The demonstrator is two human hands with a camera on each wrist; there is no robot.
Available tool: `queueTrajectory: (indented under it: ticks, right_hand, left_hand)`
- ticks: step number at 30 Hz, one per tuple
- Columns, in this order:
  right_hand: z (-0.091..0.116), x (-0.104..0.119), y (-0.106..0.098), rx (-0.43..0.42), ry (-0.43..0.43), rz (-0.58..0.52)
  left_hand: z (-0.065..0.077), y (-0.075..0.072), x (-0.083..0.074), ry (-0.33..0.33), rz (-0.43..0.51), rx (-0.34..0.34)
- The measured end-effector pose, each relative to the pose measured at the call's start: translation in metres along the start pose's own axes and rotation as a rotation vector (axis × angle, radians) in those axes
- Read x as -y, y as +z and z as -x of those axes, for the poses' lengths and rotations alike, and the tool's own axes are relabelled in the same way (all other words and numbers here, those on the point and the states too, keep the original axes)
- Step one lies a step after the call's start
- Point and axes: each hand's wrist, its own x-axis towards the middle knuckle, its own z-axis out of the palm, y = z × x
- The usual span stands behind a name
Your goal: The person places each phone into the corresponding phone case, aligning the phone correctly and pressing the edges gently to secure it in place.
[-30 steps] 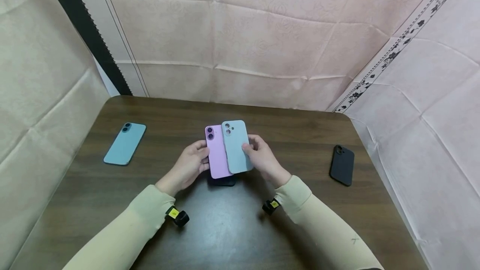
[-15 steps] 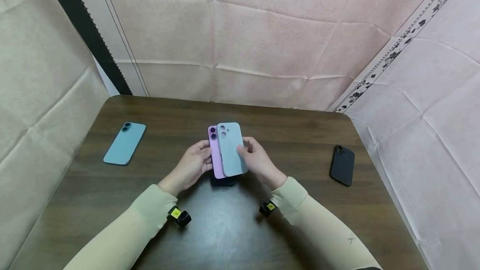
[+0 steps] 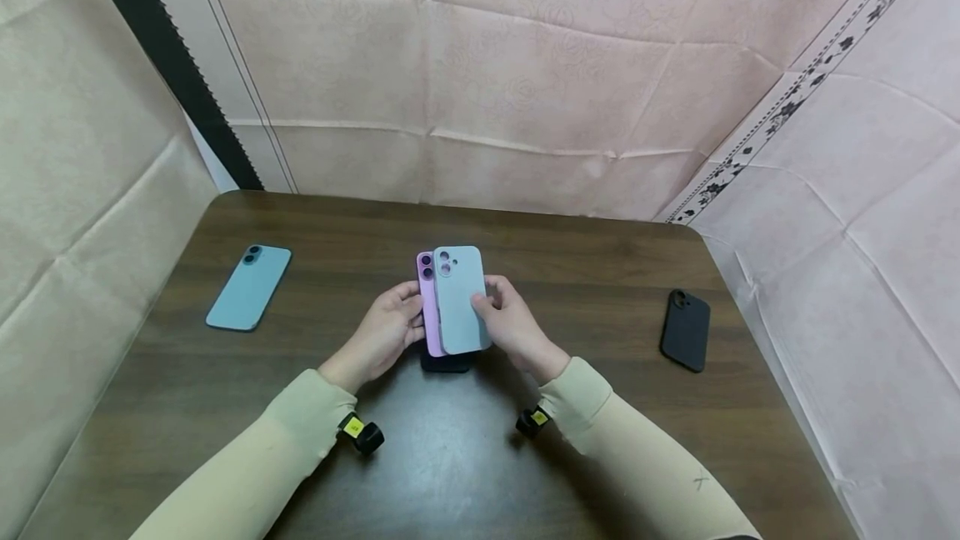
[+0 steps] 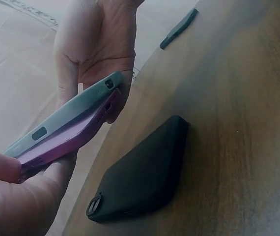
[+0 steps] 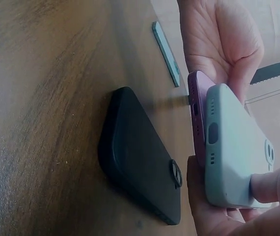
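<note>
A purple phone (image 3: 432,307) is pinched along its left side by my left hand (image 3: 384,327). My right hand (image 3: 517,330) grips a light blue phone case (image 3: 461,298) by its right side, the thumb (image 5: 267,187) on its back. Both are held above the table, camera ends away from me. The case overlaps most of the phone's back; in the left wrist view their edges touch near one end, with a narrow wedge between them. Below them on the table lies a black phone case (image 5: 140,152), mostly hidden in the head view; whether it contains a phone I cannot tell.
A blue phone (image 3: 249,287) lies back-up at the table's left. Toward the right edge lies another black phone or case (image 3: 685,331). The brown wooden table (image 3: 435,473) has pale patterned cloth (image 3: 525,90) hanging behind and at both sides.
The light blue case has moved left and covers more of the purple phone. The phone has shifted slightly right. Over the last half second both hands have barely moved.
</note>
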Motion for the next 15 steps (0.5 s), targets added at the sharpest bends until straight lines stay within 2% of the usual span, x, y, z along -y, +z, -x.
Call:
queueTrajectory:
  ticks: [15]
  right_hand:
    - [-0.002, 0.0, -0.0036, 0.029, -0.017, -0.027]
  left_hand:
    - [0.0008, -0.0002, -0.0004, -0.007, -0.007, -0.009]
